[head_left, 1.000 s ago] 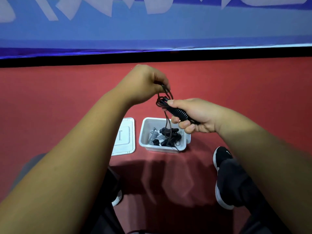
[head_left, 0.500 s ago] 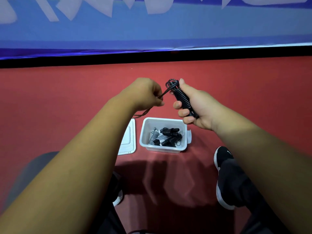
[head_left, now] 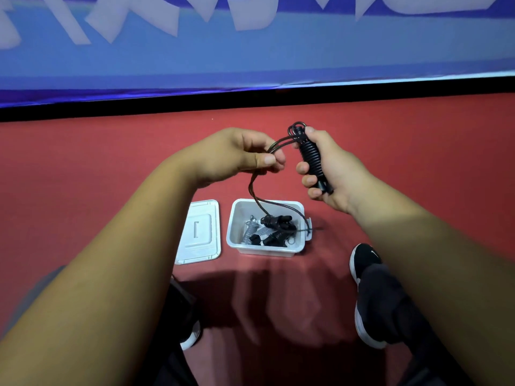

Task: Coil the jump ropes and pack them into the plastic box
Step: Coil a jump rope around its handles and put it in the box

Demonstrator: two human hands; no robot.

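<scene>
The right hand (head_left: 331, 168) is wrapped around a black ribbed handle (head_left: 310, 160), fingers curled across its near side, thumb lying up by the top end. Loops of thin dark cord (head_left: 251, 188) bunch there, though how many turns is too fine to count. The left hand (head_left: 237, 154), just to the left, pinches the cord between thumb and fingertips; the pinch itself is hidden behind the curled fingers. Below that hand the cord hangs slack and blurred down into the plastic box (head_left: 264, 249) on the red floor (head_left: 83, 176), and a strand trails over the box's right rim. Inside lie black packed handles (head_left: 274, 221) and grey ones (head_left: 252, 229) (a tangle, so separate ropes cannot be told apart). The white lid (head_left: 199, 232) lies flat just left of the box, its near-left corner cut by the forearm. A black shoe (head_left: 365, 260) shows near right; the other shoe (head_left: 192, 335) is mostly hidden under the left arm. A blue banner (head_left: 250, 59) spans the far side.
</scene>
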